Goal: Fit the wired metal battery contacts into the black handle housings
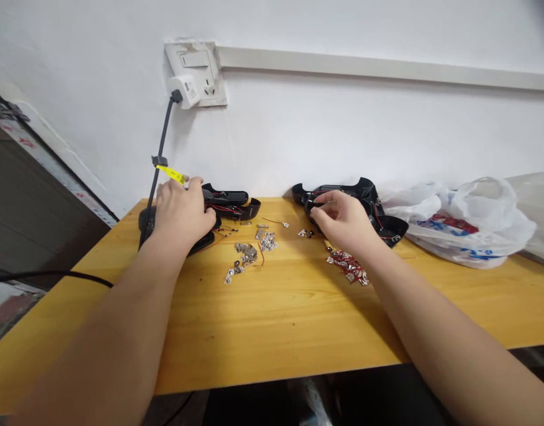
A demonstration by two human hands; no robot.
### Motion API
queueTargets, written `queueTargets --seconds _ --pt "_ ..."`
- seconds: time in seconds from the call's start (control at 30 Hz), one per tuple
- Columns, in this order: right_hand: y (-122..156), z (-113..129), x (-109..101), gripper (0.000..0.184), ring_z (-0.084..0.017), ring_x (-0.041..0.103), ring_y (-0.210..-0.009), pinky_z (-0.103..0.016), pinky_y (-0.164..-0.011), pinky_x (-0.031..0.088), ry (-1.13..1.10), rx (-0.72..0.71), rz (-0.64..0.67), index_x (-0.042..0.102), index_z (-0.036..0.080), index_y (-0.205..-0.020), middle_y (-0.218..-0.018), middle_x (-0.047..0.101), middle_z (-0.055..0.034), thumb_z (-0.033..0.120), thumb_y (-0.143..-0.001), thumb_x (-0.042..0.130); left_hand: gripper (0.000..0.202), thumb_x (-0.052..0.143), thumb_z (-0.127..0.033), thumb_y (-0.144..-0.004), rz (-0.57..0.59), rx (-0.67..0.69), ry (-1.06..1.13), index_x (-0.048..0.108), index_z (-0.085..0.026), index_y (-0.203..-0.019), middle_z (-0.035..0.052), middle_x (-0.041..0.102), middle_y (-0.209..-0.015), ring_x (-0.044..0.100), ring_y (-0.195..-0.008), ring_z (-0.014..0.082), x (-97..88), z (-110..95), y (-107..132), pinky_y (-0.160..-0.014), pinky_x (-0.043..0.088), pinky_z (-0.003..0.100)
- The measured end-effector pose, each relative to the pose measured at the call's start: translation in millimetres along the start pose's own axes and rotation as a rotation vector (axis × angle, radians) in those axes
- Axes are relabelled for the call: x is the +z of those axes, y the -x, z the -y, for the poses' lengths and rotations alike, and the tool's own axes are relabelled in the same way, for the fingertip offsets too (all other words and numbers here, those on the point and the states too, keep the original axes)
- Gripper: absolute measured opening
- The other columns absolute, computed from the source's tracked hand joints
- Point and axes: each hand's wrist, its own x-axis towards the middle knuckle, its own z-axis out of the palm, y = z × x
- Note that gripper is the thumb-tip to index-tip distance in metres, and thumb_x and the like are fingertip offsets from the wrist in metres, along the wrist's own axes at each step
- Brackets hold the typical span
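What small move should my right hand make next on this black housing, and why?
Probably ease your right hand back from the black plastic housing to see inside, since your fingers cover that spot, and red wires run through it.

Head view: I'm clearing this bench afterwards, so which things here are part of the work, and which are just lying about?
Part of the work:
left hand on a black plastic housing
right hand at a second black plastic housing
loose metal terminals
red-wired terminals

Lying about:
white plastic bag
grey power cable with yellow tag
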Motion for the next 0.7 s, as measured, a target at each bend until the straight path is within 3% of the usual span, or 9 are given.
queueTargets --seconds 0.1,0.23,0.3,0.4,0.57,0.63,0.7 --pt "-9 -12 -9 0.034 -0.031 0.065 -0.095 -0.043 -0.083 0.051 0.343 -0.054 -0.135 0.066 0.012 -0.112 -0.105 0.07 -0.018 0.025 -0.081 0.065 0.062 0.059 -0.032 -0.088 -0.056 0.038 0.066 0.051 -0.008 -0.144 0.0266 0.042 -0.15 0.041 -0.14 0.048 1.6 -6 4 -0.122 0.031 0.063" --pt "-15 -25 -9 0.056 -0.042 0.055 -0.115 -0.051 -0.099 0.043 0.669 -0.072 -0.138 0.066 0.012 -0.131 -0.122 0.06 -0.0252 0.031 -0.079 0.072 0.053 0.057 -0.032 -0.09 -0.141 0.146 0.23 0.056 -0.01 -0.139 0.0228 0.045 -0.148 0.044 -0.139 0.0434 7.8 -23 14 -0.121 0.036 0.058" --pt "-18 -28 -6 0.061 -0.042 0.056 -0.115 -0.05 -0.099 0.043 0.697 -0.08 -0.117 0.062 0.01 -0.136 -0.123 0.061 -0.0253 0.034 -0.08 0.072 0.049 0.056 -0.031 -0.091 -0.149 0.239 0.326 0.058 -0.011 -0.136 0.0209 0.049 -0.143 0.049 -0.136 0.039 11.9 -33 20 -0.121 0.04 0.054" --pt "-24 -31 -7 0.053 -0.038 0.061 -0.11 -0.046 -0.098 0.044 0.736 -0.083 -0.13 0.063 0.005 -0.133 -0.119 0.068 -0.0236 0.029 -0.086 0.066 0.046 0.057 -0.028 -0.091 -0.116 0.348 0.47 0.059 -0.01 -0.133 0.0183 0.054 -0.136 0.054 -0.131 0.032 16.8 -43 27 -0.12 0.043 0.048" --pt "-33 -31 -23 0.019 -0.031 0.066 -0.087 -0.041 -0.084 0.045 0.844 -0.02 -0.093 0.078 0.013 -0.094 -0.09 0.075 -0.0151 0.021 -0.088 0.061 0.042 0.059 -0.028 -0.09 -0.024 0.321 0.59 0.06 -0.011 -0.128 0.0165 0.057 -0.132 0.059 -0.126 0.0287 15.9 -46 32 -0.118 0.047 0.047" --pt "-33 -28 -31 0.021 -0.029 0.064 -0.081 -0.04 -0.078 0.045 0.792 -0.057 -0.195 0.079 0.015 -0.088 -0.083 0.074 -0.0133 0.025 -0.091 0.06 0.041 0.061 -0.028 -0.089 -0.015 0.275 0.626 0.062 -0.013 -0.127 0.0153 0.057 -0.131 0.061 -0.122 0.0279 13.7 -45 32 -0.115 0.05 0.046" --pt "-30 -22 -37 0.025 -0.028 0.061 -0.08 -0.039 -0.075 0.044 0.688 -0.147 -0.383 0.078 0.015 -0.09 -0.083 0.073 -0.0126 0.03 -0.093 0.059 0.038 0.062 -0.028 -0.088 -0.018 0.221 0.662 0.065 -0.015 -0.124 0.0136 0.059 -0.129 0.063 -0.118 0.027 12.0 -44 32 -0.112 0.052 0.046"
